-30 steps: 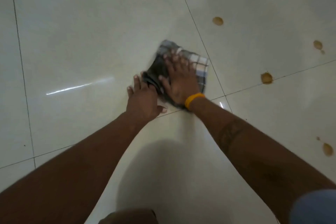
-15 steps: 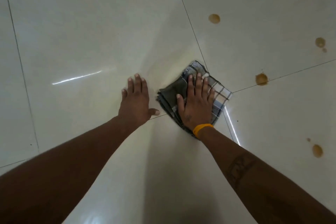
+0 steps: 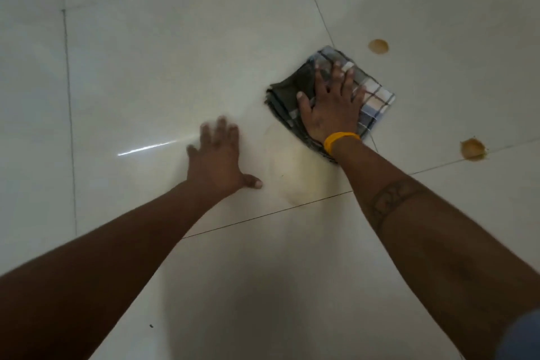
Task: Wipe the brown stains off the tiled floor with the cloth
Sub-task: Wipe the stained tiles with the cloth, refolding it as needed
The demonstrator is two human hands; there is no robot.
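Observation:
A folded checked cloth, grey and white, lies flat on the pale tiled floor. My right hand, with a yellow band at the wrist, presses palm-down on the cloth with fingers spread. My left hand rests flat on the bare tile to the left of the cloth, fingers apart and blurred. A faint yellowish wet smear spreads on the tile just below the cloth. One round brown stain sits just beyond the cloth's far right corner. Another brown stain lies to the right, on a grout line.
Dark grout lines cross the glossy floor between large tiles. A bright streak of reflected light lies left of my left hand. My own shadow darkens the floor between my forearms.
My right hand has pushed the cloth away and to the right, uncovering a pale smear behind it. My left hand has shifted on the tile, apart from the cloth. The view has swung.

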